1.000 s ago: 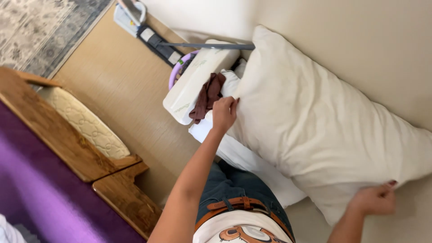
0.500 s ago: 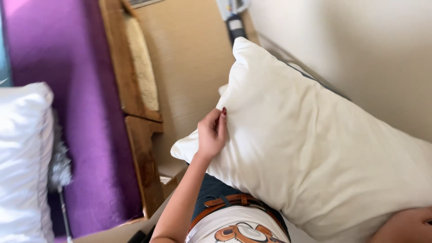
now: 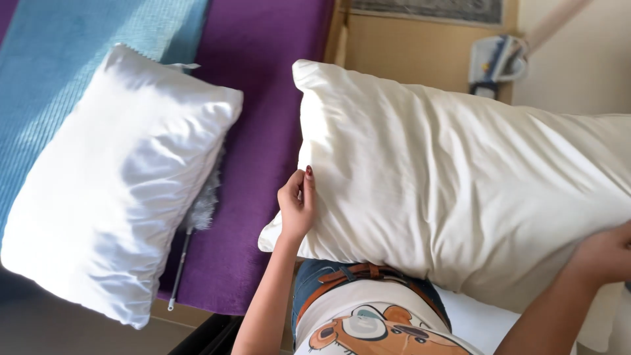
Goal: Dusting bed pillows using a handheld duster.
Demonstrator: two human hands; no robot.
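Both hands hold the large cream-white cloth pillow (image 3: 460, 190), which is lifted in front of the person's body and lies across the right half of the view. At the near left end of this pillow, the left hand (image 3: 297, 207) is closed on its edge, with the thumb on the front side and the other fingers hidden behind the fabric. At the near right end of the same pillow, the right hand (image 3: 605, 253) presses on its lower corner; it is partly cut by the frame border, so I cannot tell how its fingers are placed, only that it grips or supports the cloth. Just below the pillow, close to the camera, there are the white shirt with a cartoon bear print (image 3: 374, 329), the brown leather belt (image 3: 368, 271) and the blue jeans (image 3: 315, 276) of the person. To the left of the held pillow, the purple bed cover (image 3: 263, 131) is spread flat. On it, further to the left, lies a second white satin pillow (image 3: 118, 177), a little tilted, and between the two pillows a grey feather duster with a thin metal handle (image 3: 197, 223) lies partly under this second pillow. Beyond it, a blue-green ribbed blanket (image 3: 79, 52) covers the far left. Behind the held pillow, at the top, stands a white and blue appliance (image 3: 496, 59) on the beige floor (image 3: 407, 52).
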